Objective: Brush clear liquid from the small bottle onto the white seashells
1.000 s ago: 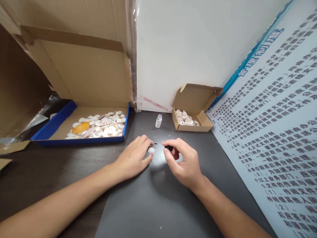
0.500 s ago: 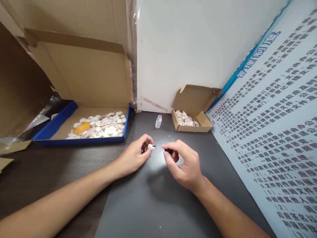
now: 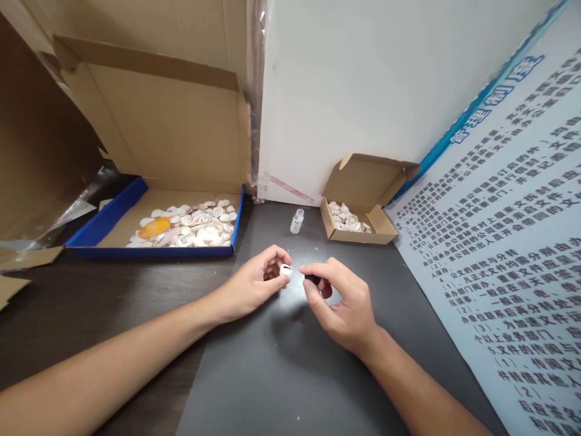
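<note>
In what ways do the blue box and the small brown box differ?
The blue box is larger than the small brown box. The blue box has blue walls; the small brown box has brown ones. An orange piece lies in the blue box; none shows in the small brown box. Both stand open and hold pale shells.

We've got small rounded white shell (image 3: 284, 273) in bare left hand (image 3: 255, 281), stubby black cap (image 3: 311, 278) in bare right hand (image 3: 344, 300).

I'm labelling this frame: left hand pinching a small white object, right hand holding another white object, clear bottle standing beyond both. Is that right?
Not quite: in the head view, the right hand holds a black object, not a white one. The rest stands.
</note>
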Available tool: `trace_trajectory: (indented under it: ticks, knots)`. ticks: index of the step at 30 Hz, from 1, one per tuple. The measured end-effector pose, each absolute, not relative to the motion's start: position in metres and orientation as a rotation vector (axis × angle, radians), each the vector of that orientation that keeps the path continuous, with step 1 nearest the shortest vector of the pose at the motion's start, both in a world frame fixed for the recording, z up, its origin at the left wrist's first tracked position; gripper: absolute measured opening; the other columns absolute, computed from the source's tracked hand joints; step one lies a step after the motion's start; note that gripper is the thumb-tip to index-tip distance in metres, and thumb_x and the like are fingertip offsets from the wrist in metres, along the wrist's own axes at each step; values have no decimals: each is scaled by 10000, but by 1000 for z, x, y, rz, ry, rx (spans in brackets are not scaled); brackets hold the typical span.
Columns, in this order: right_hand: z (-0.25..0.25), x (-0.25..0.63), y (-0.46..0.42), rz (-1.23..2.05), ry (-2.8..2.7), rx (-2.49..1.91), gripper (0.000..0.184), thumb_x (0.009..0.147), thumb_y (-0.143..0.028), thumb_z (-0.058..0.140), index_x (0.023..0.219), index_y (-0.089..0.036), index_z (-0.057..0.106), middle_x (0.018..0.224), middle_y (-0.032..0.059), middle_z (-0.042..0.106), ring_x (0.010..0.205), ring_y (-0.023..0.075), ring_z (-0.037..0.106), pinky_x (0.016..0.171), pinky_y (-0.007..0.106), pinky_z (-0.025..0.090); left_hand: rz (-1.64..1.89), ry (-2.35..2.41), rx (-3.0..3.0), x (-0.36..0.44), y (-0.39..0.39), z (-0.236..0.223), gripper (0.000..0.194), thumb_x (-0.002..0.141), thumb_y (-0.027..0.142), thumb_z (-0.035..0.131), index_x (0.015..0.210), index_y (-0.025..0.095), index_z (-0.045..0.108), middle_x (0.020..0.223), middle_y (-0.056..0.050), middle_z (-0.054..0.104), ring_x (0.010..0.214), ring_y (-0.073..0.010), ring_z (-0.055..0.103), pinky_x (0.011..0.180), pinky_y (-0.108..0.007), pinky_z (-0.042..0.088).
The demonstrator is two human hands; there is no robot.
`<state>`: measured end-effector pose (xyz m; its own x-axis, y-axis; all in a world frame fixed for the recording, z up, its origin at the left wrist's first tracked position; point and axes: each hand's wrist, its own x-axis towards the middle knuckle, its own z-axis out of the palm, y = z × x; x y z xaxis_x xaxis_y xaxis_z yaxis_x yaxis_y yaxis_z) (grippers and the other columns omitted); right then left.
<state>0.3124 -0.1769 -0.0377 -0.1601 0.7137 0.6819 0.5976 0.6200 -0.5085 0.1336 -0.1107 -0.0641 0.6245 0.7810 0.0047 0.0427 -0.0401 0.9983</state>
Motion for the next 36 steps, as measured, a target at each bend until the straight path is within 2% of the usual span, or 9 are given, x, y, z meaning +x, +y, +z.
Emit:
trace_trajectory:
  ticks: [6, 10, 14, 19, 25, 36]
  knots:
    - [-36, 311, -178, 126, -1879, -1106, 104, 831, -109, 586, 870, -163, 667, 635, -33, 500, 523, 86, 446, 526, 225, 395, 691, 756, 1669, 133, -111, -65, 194, 866, 283, 576, 1004, 177, 489, 843, -2, 564, 750, -119, 540, 713, -268, 441]
    - [-35, 311, -179, 121, -1886, -1084, 139, 852, -107, 588, 940, -164, 679, 655, -28, 532, 534, 83, 469, 540, 211, 410, 689, 753, 1785, 132, -111, -67, 177, 881, 271, 544, 1024, 179, 496, 888, -18, 587, 773, -127, 553, 729, -276, 458]
    - [-34, 310, -180, 95, -1913, -1079, 112, 840, -109, 591, 876, -170, 677, 637, -32, 531, 520, 82, 461, 530, 213, 396, 678, 766, 1825, 131, -112, -66, 167, 879, 264, 539, 1018, 180, 498, 900, -25, 606, 801, -138, 580, 751, -282, 474]
    - [-36, 309, -180, 91, -1925, -1082, 127, 856, -123, 589, 925, -178, 681, 654, -31, 538, 517, 78, 470, 528, 209, 401, 672, 751, 1796, 132, -112, -66, 181, 872, 268, 551, 1020, 179, 494, 932, -31, 623, 832, -143, 607, 781, -288, 485]
    - [-36, 308, -181, 81, -1938, -1081, 156, 864, -120, 580, 963, -192, 677, 687, -21, 569, 539, 82, 502, 534, 211, 407, 688, 771, 1831, 131, -112, -66, 167, 872, 250, 535, 1020, 175, 509, 908, -20, 613, 791, -130, 581, 754, -275, 480]
    - [-35, 307, -181, 60, -1945, -1096, 112, 860, -131, 585, 908, -175, 677, 661, -20, 574, 524, 86, 501, 526, 219, 404, 636, 799, 1840, 132, -112, -61, 222, 840, 208, 541, 1054, 165, 578, 917, -35, 658, 811, -152, 618, 754, -279, 487]
